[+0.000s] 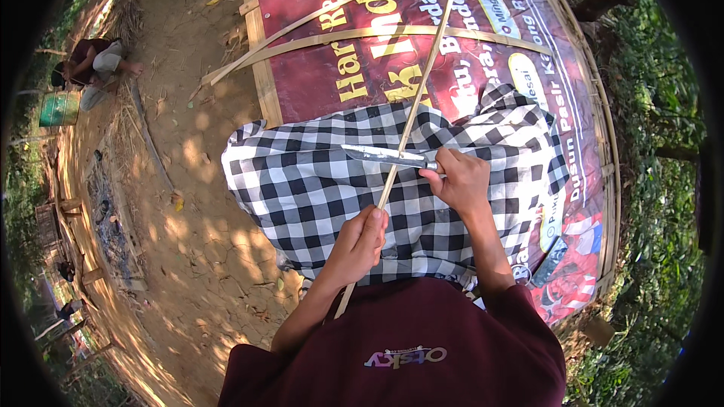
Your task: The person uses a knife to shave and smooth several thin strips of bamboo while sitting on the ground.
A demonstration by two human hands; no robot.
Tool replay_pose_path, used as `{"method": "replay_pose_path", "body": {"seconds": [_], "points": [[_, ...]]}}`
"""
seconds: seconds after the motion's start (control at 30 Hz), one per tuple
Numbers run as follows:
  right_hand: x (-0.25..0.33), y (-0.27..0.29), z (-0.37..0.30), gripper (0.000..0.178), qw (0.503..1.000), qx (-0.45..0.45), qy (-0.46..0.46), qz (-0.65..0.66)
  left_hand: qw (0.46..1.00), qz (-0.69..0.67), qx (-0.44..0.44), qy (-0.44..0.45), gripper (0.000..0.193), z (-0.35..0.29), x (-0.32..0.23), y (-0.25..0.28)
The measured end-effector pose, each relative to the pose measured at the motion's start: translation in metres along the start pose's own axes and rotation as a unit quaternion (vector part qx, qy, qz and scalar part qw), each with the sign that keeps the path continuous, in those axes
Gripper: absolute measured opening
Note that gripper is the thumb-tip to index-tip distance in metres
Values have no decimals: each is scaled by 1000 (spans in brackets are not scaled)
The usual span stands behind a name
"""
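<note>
A long, thin bamboo strip (pixel 427 77) runs from near my body up toward the far edge of the banner. My left hand (pixel 357 247) is closed around its lower part. In my right hand (pixel 461 181) is the handle of a knife (pixel 383 155), its blade pointing left and lying across the strip just beyond my left hand. Under both hands a black-and-white checked cloth (pixel 317 196) is spread over my lap. Most of the knife handle is hidden by my fingers.
A printed maroon banner (pixel 302 75) covers the wood-framed platform. Two more bamboo strips (pixel 339 36) lie on it. A dark flat object (pixel 549 262) rests at the right. Bare earth (pixel 204 203) stretches leftward, where a person (pixel 98 68) crouches by a green container (pixel 59 108).
</note>
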State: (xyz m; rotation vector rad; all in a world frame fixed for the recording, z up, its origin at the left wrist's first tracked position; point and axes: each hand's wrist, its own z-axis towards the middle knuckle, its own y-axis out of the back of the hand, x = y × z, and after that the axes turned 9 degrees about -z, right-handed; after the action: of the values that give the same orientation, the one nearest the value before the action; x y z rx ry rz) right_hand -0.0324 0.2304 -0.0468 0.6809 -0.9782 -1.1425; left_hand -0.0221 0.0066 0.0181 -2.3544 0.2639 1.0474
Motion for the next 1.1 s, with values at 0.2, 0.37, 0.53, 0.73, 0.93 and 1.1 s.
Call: {"method": "replay_pose_path", "body": {"seconds": [0.2,0.37,0.53,0.73,0.93,1.1], "points": [[4,7,-4,41,960,56,-159,223,994,-70,54,60,45,-4,3,3],[24,11,-11,40,962,83,-104,240,995,-75,34,50,42,-6,7,-2],[41,22,-10,41,977,80,51,189,995,-81,19,56,41,-6,6,-3],[-25,1,14,41,999,-17,-34,35,996,-68,34,50,42,-6,8,-9],[21,4,-2,44,995,15,44,88,998,-59,-7,36,41,-9,8,-4],[-9,-6,4,43,993,-19,-87,73,998,-53,6,36,40,-8,5,-10]]}}
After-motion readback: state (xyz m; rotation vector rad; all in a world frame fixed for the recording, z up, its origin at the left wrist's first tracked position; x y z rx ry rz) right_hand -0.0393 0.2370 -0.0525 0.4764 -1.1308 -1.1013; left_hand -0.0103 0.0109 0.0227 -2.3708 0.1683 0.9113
